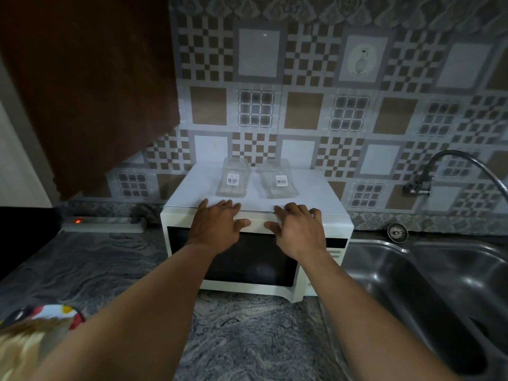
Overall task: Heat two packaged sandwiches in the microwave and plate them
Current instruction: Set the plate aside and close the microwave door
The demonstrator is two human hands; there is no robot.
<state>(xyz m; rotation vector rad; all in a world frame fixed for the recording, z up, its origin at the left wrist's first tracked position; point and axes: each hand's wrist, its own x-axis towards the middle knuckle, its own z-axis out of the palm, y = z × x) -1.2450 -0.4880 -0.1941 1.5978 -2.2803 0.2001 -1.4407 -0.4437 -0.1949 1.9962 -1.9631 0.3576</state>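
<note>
A white microwave [338,229] with a dark door stands shut on the stone counter. Two clear packaged sandwiches lie side by side on its top, each with a barcode label: the left package [233,180] and the right package [277,182]. My left hand [218,225] rests flat on the microwave's front top edge, just in front of the left package, fingers spread, holding nothing. Beside it, my right hand [295,228] lies the same way in front of the right package. Neither hand touches a package.
A steel double sink [428,273] sits right of the microwave, with a tap [417,185] and hose on the tiled wall. A power strip [104,224] with a lit red switch lies at the left. A patterned plate [52,314] shows at the lower left edge.
</note>
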